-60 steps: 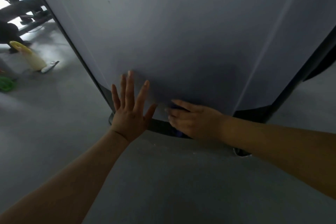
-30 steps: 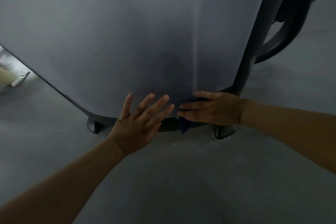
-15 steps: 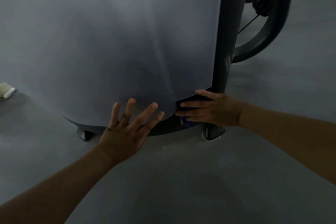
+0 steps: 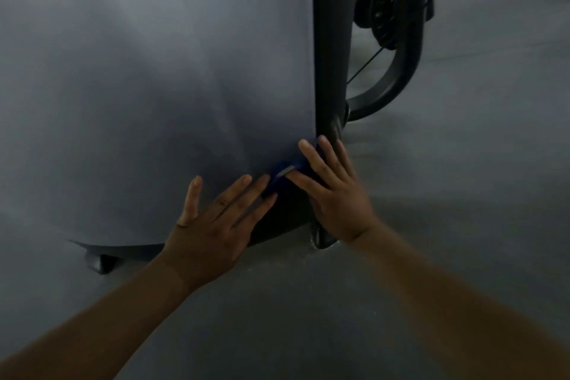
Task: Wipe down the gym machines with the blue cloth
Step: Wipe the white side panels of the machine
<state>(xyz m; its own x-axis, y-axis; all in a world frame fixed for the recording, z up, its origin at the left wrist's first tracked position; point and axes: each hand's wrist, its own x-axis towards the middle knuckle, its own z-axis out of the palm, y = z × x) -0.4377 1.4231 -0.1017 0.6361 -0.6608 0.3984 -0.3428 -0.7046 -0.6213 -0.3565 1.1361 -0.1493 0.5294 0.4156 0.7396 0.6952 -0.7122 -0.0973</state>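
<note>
Right hand (image 4: 336,194), fingers straight, pins the small soft blue cloth (image 4: 283,174) against the smooth grey machine panel's (image 4: 154,71) bottom corner, left hand (image 4: 212,225) splayed flat alongside: limp, light fabric, best held under the palm.

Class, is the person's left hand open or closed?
Open: the left hand rests on the machine panel, fingers straight and spread.

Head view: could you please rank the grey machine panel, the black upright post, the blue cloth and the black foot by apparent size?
1. grey machine panel
2. black upright post
3. black foot and blue cloth: unsure, the right hand covers the cloth.
</note>
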